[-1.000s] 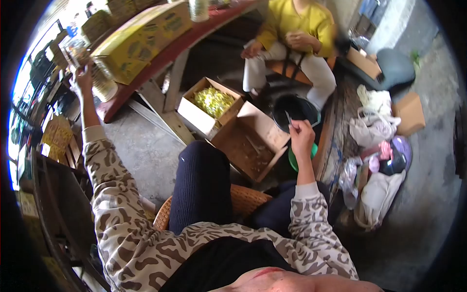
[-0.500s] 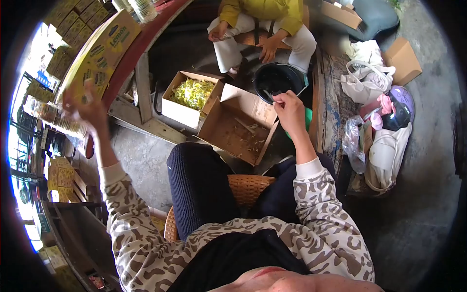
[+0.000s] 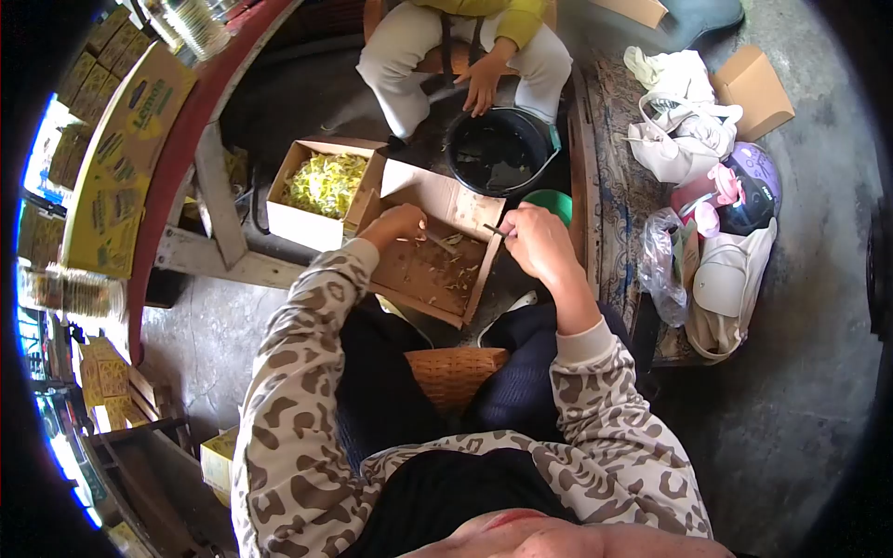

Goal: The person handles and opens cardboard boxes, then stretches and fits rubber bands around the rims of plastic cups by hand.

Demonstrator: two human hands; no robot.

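My left hand point(image 3: 400, 224) reaches over the left side of the open cardboard box point(image 3: 425, 295), its fingers slightly curled and a little apart, with nothing visible between them. Close to its fingertips, a pale strip point(image 3: 443, 244) lies in the box among small scraps. My right hand point(image 3: 537, 244) is closed on a thin dark tool point(image 3: 496, 230), whose tip points left over the box's right edge. Left of this box stands another box point(image 3: 307, 226), filled with yellow-green shreds point(image 3: 326, 185).
A black bucket point(image 3: 497, 152) with dark liquid and a green basin point(image 3: 549, 204) are beyond my right hand. A seated person's hand point(image 3: 483, 82) hangs by the bucket. Bags point(image 3: 679, 139) lie right; a red-edged table point(image 3: 166, 190) is left.
My left hand has come from the stacked containers at the left to the cardboard box. My right hand still grips the tool. The other person's hand is now by the bucket rim; the view has shifted.
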